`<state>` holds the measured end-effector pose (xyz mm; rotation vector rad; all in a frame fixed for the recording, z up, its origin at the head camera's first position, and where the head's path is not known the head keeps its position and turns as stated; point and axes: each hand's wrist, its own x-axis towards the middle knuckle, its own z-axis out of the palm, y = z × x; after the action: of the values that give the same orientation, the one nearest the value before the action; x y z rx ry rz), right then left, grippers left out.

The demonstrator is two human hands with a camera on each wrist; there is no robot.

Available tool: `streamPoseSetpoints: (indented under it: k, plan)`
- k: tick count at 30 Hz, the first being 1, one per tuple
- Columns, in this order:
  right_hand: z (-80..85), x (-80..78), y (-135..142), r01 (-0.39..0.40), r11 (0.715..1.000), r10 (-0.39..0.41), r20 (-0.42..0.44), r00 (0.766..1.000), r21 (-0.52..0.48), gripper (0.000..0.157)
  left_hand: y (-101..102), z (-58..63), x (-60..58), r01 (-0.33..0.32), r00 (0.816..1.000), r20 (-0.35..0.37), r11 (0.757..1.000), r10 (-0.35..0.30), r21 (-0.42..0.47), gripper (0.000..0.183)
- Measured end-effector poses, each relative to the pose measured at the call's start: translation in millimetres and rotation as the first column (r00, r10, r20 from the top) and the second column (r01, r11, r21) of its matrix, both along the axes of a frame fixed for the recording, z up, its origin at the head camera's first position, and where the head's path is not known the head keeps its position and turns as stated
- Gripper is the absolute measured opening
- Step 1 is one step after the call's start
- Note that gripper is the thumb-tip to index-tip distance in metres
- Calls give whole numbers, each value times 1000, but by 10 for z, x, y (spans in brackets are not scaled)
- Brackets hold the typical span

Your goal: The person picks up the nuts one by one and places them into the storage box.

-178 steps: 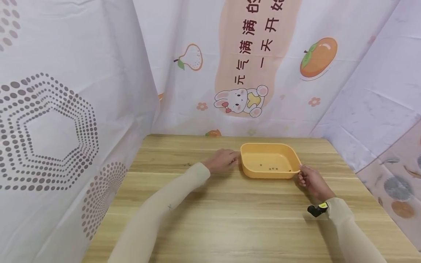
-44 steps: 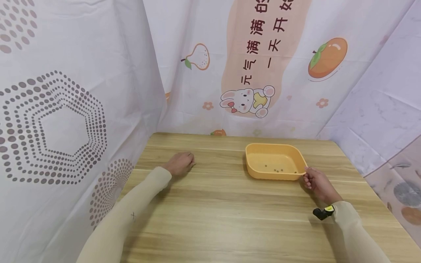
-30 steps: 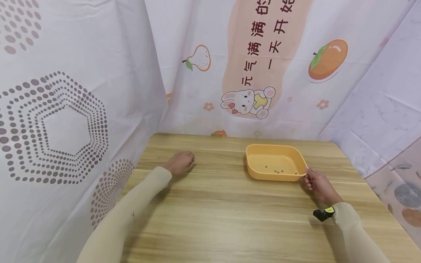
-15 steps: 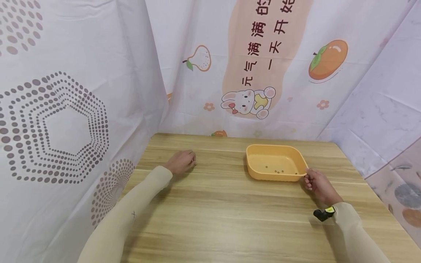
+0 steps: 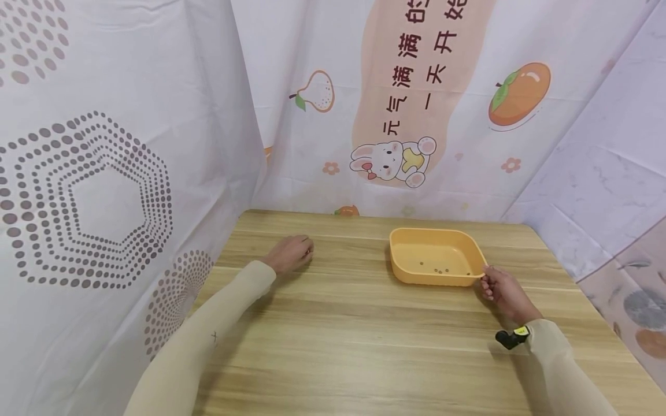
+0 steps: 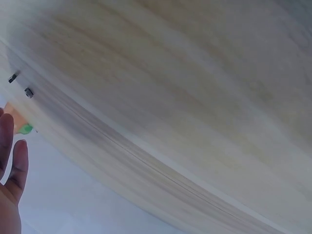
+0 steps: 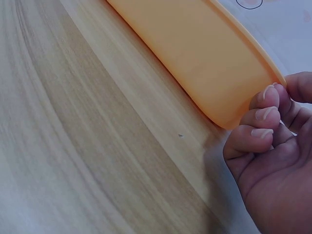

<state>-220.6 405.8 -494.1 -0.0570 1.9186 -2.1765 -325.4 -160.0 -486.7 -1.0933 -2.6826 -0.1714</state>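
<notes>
My right hand (image 5: pixel 503 293) pinches the front right corner of a yellow plastic tray (image 5: pixel 434 281). In the right wrist view, its thumb and forefinger hold the tray's rim while the other fingers curl below. Several tiny metal nuts (image 5: pixel 440 271) are scattered on the tray's floor. Over the left part of the wooden table, my left hand (image 5: pixel 290 254) has its fingertips low above the wood. The left wrist view has thumb and fingers apart at the left edge, with nothing seen between them. Two small dark metal nuts (image 6: pixel 29 92) lie on the table near those fingers.
The wooden table (image 5: pixel 354 335) reaches back to a printed white curtain (image 5: pixel 328 144), with more curtains at both sides. A black device with a yellow label (image 5: pixel 512 337) sits at my right wrist. A tiny speck (image 7: pixel 181 135) is on the wood near the tray.
Since the oldest frame, my left hand has gone from beside the tray to the table's left part. Over the last half second it rises slightly, moving away and right. My right hand keeps its hold.
</notes>
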Motion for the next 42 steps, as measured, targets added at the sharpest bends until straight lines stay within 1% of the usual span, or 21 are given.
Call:
streamPoseSetpoints:
  k: [10, 20, 24, 28, 35, 38, 42]
  plan:
    - [13, 0, -13, 0, 1000, -1, 8, 1000, 14, 30, 68, 38, -9, 30, 999, -24, 999, -30, 12, 7]
    - [3, 5, -6, 11, 1000, -11, 15, 1000, -9, 29, 180, 28, -54, 55, 998, -41, 998, -54, 13, 8]
    - [19, 10, -13, 7, 1000, -6, 18, 1000, -14, 29, 227, 24, -67, 70, 996, -61, 998, -69, 10, 6]
    - [24, 8, -16, 8, 1000, -7, 14, 1000, -15, 30, 285, 48, -63, 83, 993, -79, 996, -82, 13, 6]
    - [-19, -15, 7, 23, 1000, -23, 10, 1000, -12, 30, 382, 79, -50, 112, 990, -83, 993, -109, 24, 7]
    - [-47, -25, 19, 22, 1000, -22, 7, 1000, -16, 29, 420, 72, -62, 132, 987, -96, 990, -128, 38, 7]
    - [-69, -33, 32, 21, 1000, -21, 4, 1000, -19, 30, 474, 65, -87, 143, 985, -100, 989, -138, 47, 7]
